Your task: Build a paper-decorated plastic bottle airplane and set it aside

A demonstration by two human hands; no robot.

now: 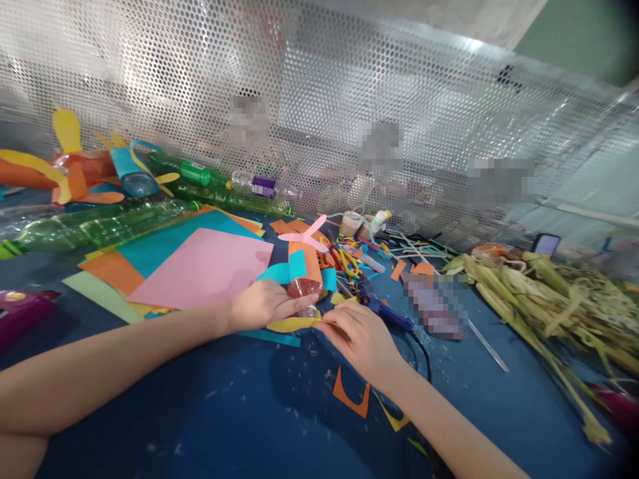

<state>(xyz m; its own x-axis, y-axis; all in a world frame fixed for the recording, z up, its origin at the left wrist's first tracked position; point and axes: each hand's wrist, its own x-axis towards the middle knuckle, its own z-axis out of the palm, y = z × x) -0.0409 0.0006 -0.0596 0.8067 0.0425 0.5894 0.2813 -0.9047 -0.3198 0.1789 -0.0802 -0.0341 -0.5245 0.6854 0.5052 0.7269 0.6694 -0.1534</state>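
A small plastic bottle wrapped in orange paper lies in front of me, its neck towards me. Blue paper pieces stick out from its sides, and a pink three-bladed paper propeller sits at its far end. My left hand holds the bottle near the neck, fingers closed against it. At the neck is a yellow paper blade piece; my right hand pinches its right part between thumb and fingers. Whether the yellow piece is fixed to the bottle, I cannot tell.
Coloured paper sheets lie left, with green bottles behind. A blue glue gun and its cord lie right of my right hand. Scissors, paper scraps and dried stalks spread further right. Perforated sheeting rises behind.
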